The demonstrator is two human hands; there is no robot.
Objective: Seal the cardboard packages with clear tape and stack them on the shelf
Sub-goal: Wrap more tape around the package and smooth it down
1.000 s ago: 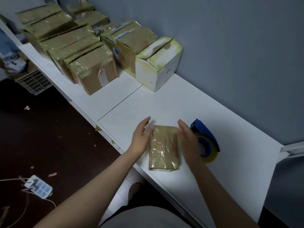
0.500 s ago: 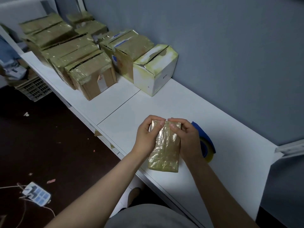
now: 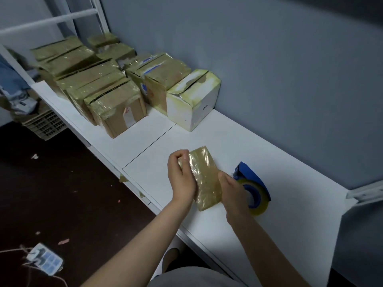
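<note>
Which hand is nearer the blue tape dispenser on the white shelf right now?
Right. The right hand, holding the right edge of the small tape-wrapped cardboard package, is directly beside the blue tape dispenser; the left hand holds the package's opposite, left edge.

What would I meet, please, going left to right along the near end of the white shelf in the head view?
Left hand, small tape-wrapped cardboard package, right hand, blue tape dispenser with a yellowish clear roll.
</note>
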